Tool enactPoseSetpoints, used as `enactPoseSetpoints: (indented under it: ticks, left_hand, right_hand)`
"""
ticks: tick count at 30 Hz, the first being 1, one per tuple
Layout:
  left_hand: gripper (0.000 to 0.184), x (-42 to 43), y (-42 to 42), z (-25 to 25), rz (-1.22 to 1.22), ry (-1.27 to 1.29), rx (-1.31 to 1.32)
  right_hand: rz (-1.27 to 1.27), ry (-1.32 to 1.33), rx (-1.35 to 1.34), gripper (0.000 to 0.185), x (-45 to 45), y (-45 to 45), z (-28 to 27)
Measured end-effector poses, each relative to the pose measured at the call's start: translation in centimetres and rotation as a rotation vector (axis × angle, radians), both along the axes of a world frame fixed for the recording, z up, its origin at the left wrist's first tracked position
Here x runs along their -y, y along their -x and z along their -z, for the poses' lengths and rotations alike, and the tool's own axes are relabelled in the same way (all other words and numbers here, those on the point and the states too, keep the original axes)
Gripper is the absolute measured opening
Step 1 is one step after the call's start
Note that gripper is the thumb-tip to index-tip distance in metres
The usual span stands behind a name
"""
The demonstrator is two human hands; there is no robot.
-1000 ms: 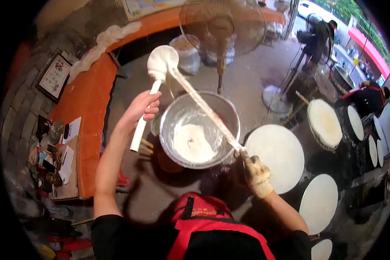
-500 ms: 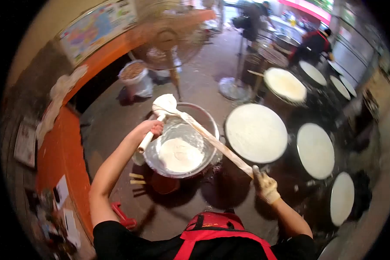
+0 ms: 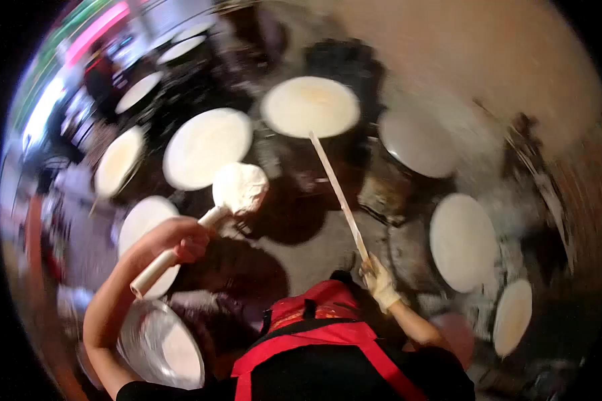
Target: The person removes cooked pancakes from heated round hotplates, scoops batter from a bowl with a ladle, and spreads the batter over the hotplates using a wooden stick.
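My left hand (image 3: 188, 239) is wrapped round the pale, pipe-like handle of a ladle (image 3: 239, 188), whose head is covered in thick white batter. It is raised in front of a pale round sheet on a griddle (image 3: 209, 148). In a work glove, my right hand (image 3: 379, 281) grips one end of a long flat wooden stick (image 3: 336, 187). The stick's far end overlaps the near edge of another pale round sheet (image 3: 311, 107); whether they touch I cannot tell. A metal basin of white batter (image 3: 182, 351) stands at the lower left, below my left forearm.
More pale round sheets (image 3: 463, 242) lie on griddles curving around me on both sides. A grey, shiny round griddle (image 3: 418, 142) shows no pale sheet. Dark stove bodies stand between them. A person (image 3: 100, 83) in dark and red is blurred at the far left.
My view has swung right, from the basin to the griddles. The batter-covered ladle has come away from above the basin. Both hands keep their holds, and the stick now points forward.
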State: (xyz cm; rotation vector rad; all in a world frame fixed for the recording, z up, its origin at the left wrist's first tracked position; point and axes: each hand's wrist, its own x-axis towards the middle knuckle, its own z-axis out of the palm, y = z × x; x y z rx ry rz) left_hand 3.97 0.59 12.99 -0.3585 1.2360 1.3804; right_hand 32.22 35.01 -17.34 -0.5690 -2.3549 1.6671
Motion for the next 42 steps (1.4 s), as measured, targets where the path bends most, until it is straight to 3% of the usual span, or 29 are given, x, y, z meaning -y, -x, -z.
enactPoseSetpoints:
  ticks: [1,3,4,6,7,8,9,11,13,14,15,19,21,22,25,29,32,34,37,38,41,42]
  left_hand:
    - [0.012,-5.5,1.0,-0.8,0.205,-0.018,-0.193]
    - [0.013,-16.1,4.8,-0.3,0.371,-0.024,-0.348]
    - [0.014,-20.8,6.1,-0.8,0.464,-0.013,-0.46]
    - [0.019,-30.8,7.0,-1.9,0.598,-0.055,-0.697]
    - [0.022,-35.1,7.3,-2.1,0.597,-0.149,-0.777]
    - [0.025,-39.1,7.1,-2.4,0.669,-0.171,-1.007]
    - [0.028,-47.4,7.4,1.3,0.74,-0.173,-1.236]
    - [0.033,-54.3,6.8,2.7,0.826,-0.166,-1.703]
    - [0.035,-59.3,5.0,3.1,0.939,-0.156,-1.829]
    - [0.033,-61.1,4.1,3.2,0.979,-0.186,-1.879]
    - [0.032,-62.4,4.3,4.7,0.965,-0.168,-1.798]
    - [0.032,-66.1,3.6,9.8,0.81,-0.215,-1.36]
    - [0.029,-67.9,2.9,13.7,0.649,-0.312,-1.168]
    - [0.028,-69.0,3.2,16.8,0.598,-0.348,-1.067]
    - [0.028,-71.0,1.8,21.4,0.42,-0.392,-0.843]
    - [0.025,-73.5,3.4,23.6,0.289,-0.454,-0.532]
    - [0.013,-75.1,7.1,21.9,0.208,-0.778,-0.285]
    - [0.013,-74.9,10.2,16.5,0.26,-0.948,-0.129]
    - [0.019,-74.1,13.5,9.0,0.31,-1.051,-0.027]
    - [0.02,-73.4,14.7,7.4,0.381,-1.004,-0.044]
    - [0.021,-70.3,19.0,8.5,0.493,-0.879,-0.04]
    - [0.022,-68.3,19.7,9.4,0.464,-0.769,-0.147]
  right_hand:
    - [0.067,0.041,0.022,0.04,-2.0,-1.2,-0.6]
    - [0.168,0.107,0.051,0.035,-6.4,-0.2,-5.5]
    - [0.243,0.085,-0.074,0.031,-7.9,0.5,-8.9]
    - [0.392,0.049,-0.254,0.042,-11.0,1.8,-13.2]
    - [0.323,-0.026,-0.316,0.043,-13.9,2.3,-13.8]
    - [0.381,-0.276,-0.384,0.047,-15.9,3.2,-15.3]
    - [0.412,-0.486,-0.312,0.044,-21.5,4.2,-14.2]
    - [0.43,-0.737,-0.034,0.044,-26.4,5.6,-15.1]
    - [0.525,-0.793,-0.024,0.052,-30.5,6.6,-14.7]
    - [0.554,-0.533,-0.157,0.047,-31.7,6.9,-13.3]
    - [0.59,-0.279,-0.303,0.043,-33.0,7.2,-12.0]
    - [0.837,0.764,-0.116,0.034,-32.7,6.3,-10.7]
    - [0.79,1.007,-0.175,0.037,-31.3,5.6,-7.7]
    - [0.824,1.002,-0.195,0.021,-30.4,6.4,-7.7]
    - [0.977,0.375,-0.315,0.031,-27.7,9.8,1.0]
    - [1.052,0.092,-0.222,0.043,-27.2,13.9,0.7]
    - [1.143,-0.129,-0.186,0.041,-29.6,18.0,0.5]
    - [1.201,-0.057,-0.314,0.042,-32.6,20.7,4.7]
    - [1.261,0.607,-0.222,0.026,-33.3,22.9,-2.1]
    - [1.26,0.714,-0.305,0.026,-33.4,23.2,-2.5]
    - [1.303,1.129,-0.377,0.038,-32.5,21.8,-1.8]
    - [1.249,0.985,-0.509,0.039,-30.8,21.6,-1.2]
